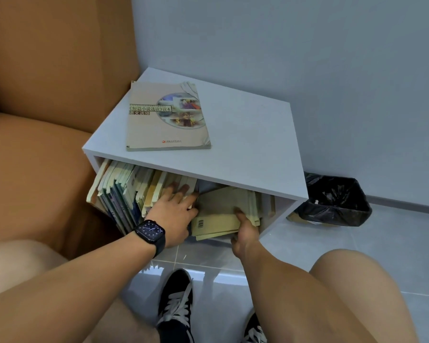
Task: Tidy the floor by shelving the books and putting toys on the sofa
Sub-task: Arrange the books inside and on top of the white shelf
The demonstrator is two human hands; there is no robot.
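The right hand is gripping the thin, floppy paperbacks by their lower edge, seemingly best supported underneath, while the left hand is pressing open-fingered against the upright books.

Both hands — shelved books

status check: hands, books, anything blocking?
Left hand flat against upright books. Right hand grips tilted books, half inside shelf. Nothing blocking.
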